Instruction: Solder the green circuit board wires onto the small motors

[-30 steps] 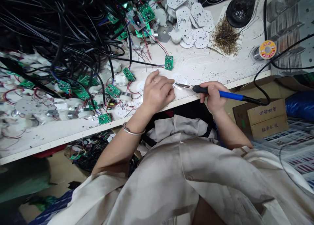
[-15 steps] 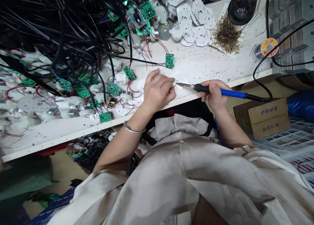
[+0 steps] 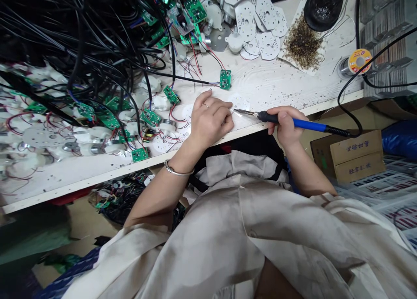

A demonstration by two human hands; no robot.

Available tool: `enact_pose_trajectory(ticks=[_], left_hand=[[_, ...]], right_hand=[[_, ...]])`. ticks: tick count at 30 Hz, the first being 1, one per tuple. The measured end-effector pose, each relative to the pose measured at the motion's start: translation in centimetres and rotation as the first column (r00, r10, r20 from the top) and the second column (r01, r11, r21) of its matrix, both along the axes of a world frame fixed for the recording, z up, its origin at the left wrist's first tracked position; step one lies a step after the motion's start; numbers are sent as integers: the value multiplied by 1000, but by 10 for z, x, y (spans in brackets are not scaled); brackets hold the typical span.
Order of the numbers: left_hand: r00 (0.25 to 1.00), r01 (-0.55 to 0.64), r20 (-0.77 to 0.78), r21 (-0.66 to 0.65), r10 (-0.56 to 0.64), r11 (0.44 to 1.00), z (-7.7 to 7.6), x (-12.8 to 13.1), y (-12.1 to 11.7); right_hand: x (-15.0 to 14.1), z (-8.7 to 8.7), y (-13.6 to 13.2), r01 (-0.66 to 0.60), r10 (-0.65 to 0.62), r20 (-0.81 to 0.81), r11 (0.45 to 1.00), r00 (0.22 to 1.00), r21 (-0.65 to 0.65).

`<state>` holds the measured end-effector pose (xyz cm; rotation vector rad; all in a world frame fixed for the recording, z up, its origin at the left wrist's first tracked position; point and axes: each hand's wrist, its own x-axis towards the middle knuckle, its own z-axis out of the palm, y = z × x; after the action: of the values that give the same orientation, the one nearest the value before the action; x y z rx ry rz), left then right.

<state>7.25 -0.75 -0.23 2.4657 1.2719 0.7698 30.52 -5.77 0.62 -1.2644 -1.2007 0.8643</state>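
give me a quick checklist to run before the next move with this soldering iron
1. Right hand has its grip on the handle of the soldering iron: ok.
2. Left hand well clear of the iron's tip: not ok, fingertips are very close.
3. Tip touching the work: cannot tell, too small.
4. Nearest green circuit board away from the tip: ok, it lies apart.
5. Black cord free of the solder spool: cannot tell, they overlap in view.
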Motion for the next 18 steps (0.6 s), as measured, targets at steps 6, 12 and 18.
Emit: enact_pose_trajectory(ticks=[6,12,18], left_hand=[[999,-21,-26,16,21,1000,0,1,0],[1000,1,-14,55,0,998,1,0,0],[1000,9,22,16,-9,1000,-4,0,-1]], right_hand=[[0,-1,0,-18,16,125,1000,992,15],[-2,-3,-2,42,-37,-43,992,998,119],[-7,-9,-1,99,-73,-159,982,985,161]])
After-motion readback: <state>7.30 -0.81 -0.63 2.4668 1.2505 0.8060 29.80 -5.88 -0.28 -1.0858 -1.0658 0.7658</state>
